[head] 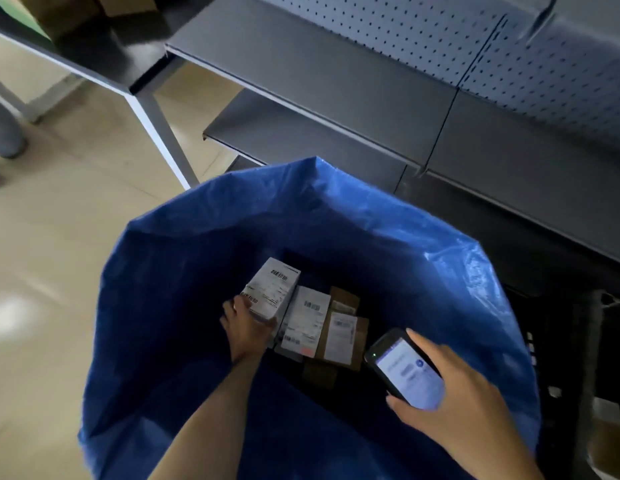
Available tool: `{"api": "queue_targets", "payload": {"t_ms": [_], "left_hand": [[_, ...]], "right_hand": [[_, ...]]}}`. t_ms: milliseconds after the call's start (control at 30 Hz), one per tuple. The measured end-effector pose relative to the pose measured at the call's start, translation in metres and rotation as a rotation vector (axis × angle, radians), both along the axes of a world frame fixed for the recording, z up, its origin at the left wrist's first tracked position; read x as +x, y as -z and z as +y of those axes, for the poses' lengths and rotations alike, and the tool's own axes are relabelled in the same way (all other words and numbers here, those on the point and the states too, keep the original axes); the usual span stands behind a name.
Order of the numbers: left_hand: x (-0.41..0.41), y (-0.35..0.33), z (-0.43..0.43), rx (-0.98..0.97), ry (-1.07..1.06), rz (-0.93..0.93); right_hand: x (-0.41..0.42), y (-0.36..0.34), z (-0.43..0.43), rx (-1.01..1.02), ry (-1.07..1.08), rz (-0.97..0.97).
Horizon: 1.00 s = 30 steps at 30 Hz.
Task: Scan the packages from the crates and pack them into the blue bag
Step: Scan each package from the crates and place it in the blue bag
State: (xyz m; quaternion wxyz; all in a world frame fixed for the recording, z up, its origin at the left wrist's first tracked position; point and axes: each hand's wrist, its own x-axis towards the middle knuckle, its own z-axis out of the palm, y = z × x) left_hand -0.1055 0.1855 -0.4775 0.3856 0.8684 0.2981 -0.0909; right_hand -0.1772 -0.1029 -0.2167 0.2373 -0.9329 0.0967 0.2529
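Note:
The big blue bag [170, 278] stands open below me, its mouth filling the lower half of the view. My left hand [248, 323] reaches deep inside and grips a white labelled package [272, 292] by its near end. Beside it, on the bag's bottom, lie a second white labelled package [307, 322] and brown cardboard boxes [346, 336] with shipping labels. Over the bag's right side, my right hand [454, 393] holds a black handheld scanner [404, 368] with its screen lit and facing up.
Grey metal shelves [336, 84] with a pegboard back run behind the bag. A table leg [159, 133] stands at the left over the beige tiled floor. A dark crate [558, 341] sits to the right of the bag, and a cardboard box [610, 448] shows at the lower right edge.

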Motion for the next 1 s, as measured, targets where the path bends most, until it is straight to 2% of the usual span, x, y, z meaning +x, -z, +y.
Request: {"api": "queue_targets", "payload": {"t_ms": [367, 433, 600, 767, 1000], "left_hand": [[-0.013, 0.086, -0.026, -0.033, -0.048, 0.005], [-0.014, 0.096, -0.026, -0.045, -0.023, 0.059], [-0.017, 0.104, -0.019, 0.002, 0.164, 0.330], [-0.021, 0.077, -0.012, 0.141, 0.442, 0.385], [-0.012, -0.021, -0.016, 0.192, 0.700, 0.325]], "right_hand": [[0.003, 0.039, 0.000, 0.048, 0.031, 0.102], [0.002, 0.040, 0.001, 0.039, 0.028, 0.104], [-0.005, 0.041, 0.000, 0.033, 0.031, 0.061], [-0.013, 0.026, -0.001, 0.053, 0.048, -0.028], [-0.036, -0.013, -0.007, 0.051, 0.074, -0.149]]}}
